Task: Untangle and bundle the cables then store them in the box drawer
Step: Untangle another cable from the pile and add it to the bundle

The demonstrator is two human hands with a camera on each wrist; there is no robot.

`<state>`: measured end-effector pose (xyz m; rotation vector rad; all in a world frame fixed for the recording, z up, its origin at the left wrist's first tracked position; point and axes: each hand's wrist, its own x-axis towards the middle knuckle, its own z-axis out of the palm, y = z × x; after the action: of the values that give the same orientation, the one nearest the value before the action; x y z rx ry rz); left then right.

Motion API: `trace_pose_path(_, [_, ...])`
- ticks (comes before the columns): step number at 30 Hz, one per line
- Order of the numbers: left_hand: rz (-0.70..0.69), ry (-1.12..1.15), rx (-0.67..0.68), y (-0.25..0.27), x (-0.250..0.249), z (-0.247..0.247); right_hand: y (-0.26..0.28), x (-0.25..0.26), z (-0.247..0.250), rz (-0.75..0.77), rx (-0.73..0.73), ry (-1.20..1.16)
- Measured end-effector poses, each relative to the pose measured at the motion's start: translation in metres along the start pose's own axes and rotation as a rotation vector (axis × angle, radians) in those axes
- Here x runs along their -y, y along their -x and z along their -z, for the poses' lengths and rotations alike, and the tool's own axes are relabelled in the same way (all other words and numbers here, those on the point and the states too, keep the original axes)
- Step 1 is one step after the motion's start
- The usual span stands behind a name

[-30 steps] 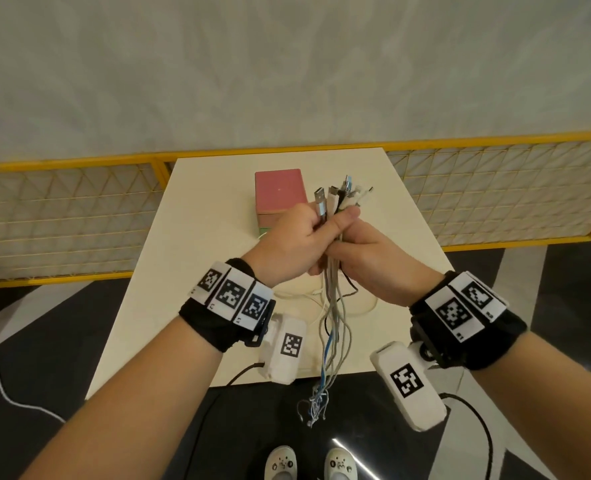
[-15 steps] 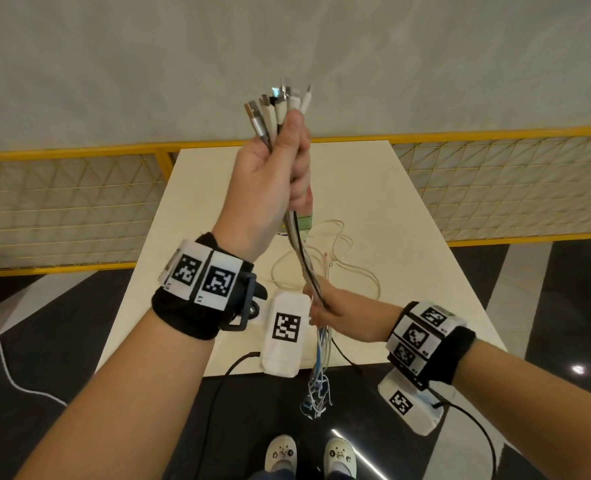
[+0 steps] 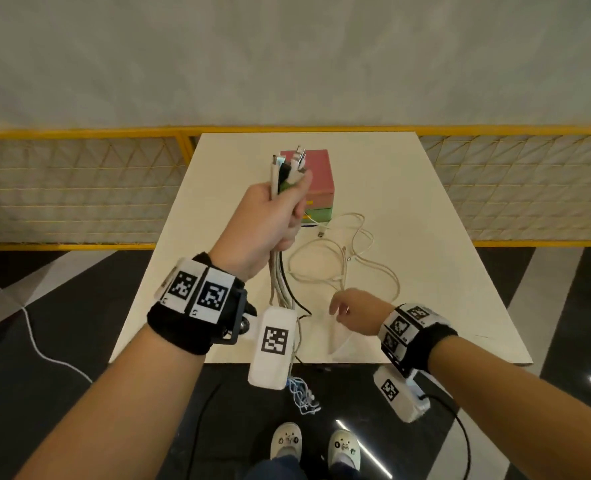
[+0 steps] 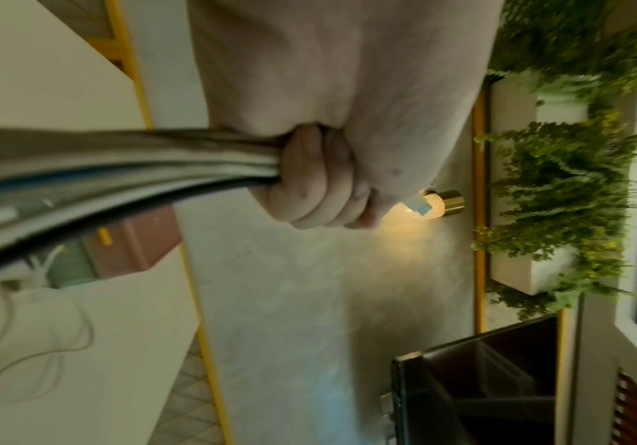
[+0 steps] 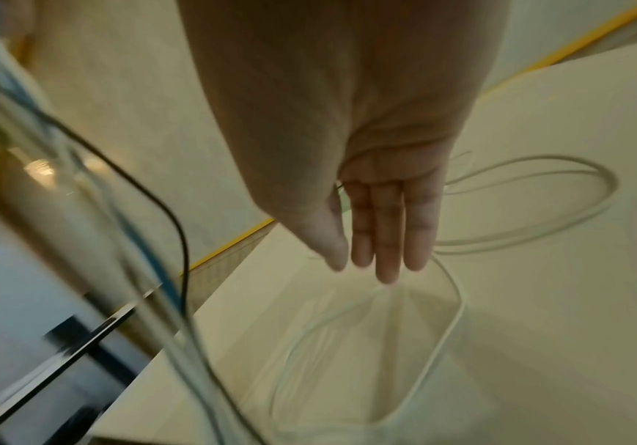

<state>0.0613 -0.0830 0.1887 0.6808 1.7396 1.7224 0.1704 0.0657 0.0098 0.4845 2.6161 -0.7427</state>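
Observation:
My left hand [image 3: 280, 206] grips a bundle of cables [image 3: 282, 282] just below their plugs, which stick up above the fist in front of the box. The cables [image 4: 111, 168] run out of my fist [image 4: 320, 180] and hang past the table's front edge, their tails [image 3: 302, 396] dangling above the floor. My right hand [image 3: 351, 310] is open over the table's front, fingers [image 5: 385, 228] straight, holding nothing. A loose beige cable [image 3: 349, 258] lies looped on the table beyond it. The box drawer [image 3: 316, 188], pink over green, stands at mid-table behind my left hand.
The cream table [image 3: 443, 237] is narrow, with a yellow mesh fence [image 3: 79, 188] behind and beside it. A clear, thin-rimmed plastic piece [image 5: 385, 346] lies at the table's front edge under my right hand. Dark floor, trailing wires and my shoes [image 3: 316, 445] are below.
My left hand has come down from high up with the bundle to in front of the box. My right hand has let go of the hanging cables and moved right, open.

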Motion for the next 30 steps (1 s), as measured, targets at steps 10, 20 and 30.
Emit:
trace_pose_path(10, [0.129, 0.207, -0.340, -0.026, 0.040, 0.018, -0.056, -0.025, 0.007, -0.380, -0.199, -0.294])
trace_pose_path(20, [0.128, 0.194, -0.320, -0.043, 0.049, 0.028, -0.072, -0.029, 0.009, -0.529, -0.388, -0.594])
trace_pose_path(30, [0.065, 0.181, -0.299, -0.058, 0.055, 0.021, -0.038, 0.006, 0.046, -0.200, -0.685, -1.422])
